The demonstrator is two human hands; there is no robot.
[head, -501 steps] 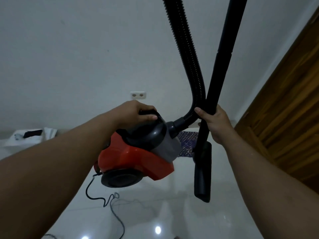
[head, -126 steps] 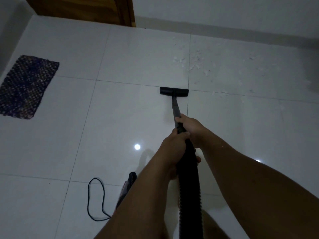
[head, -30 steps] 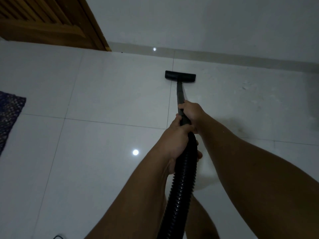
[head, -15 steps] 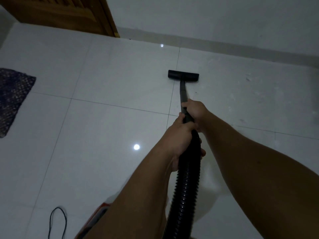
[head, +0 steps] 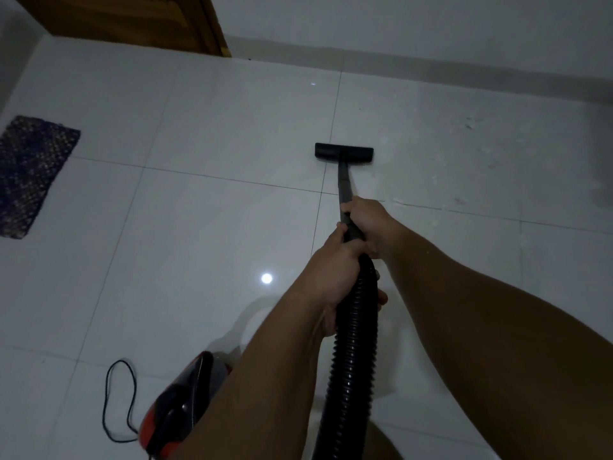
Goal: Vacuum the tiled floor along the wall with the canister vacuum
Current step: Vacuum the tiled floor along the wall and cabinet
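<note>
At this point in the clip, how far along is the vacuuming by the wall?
Midway. Tiles left of the floor head look clean. In hand: right hand and left hand grip the wand and hose. Left: pale scraps on the right tiles near the baseboard.

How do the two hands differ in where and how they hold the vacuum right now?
The right hand sits further forward, on the smooth rigid wand; the left hand is behind it, at the top of the ribbed hose. The right hand's back faces the camera, while the left hand's thumb pokes out on the hose's far side. Both are closed in a full grip, almost touching.
</note>
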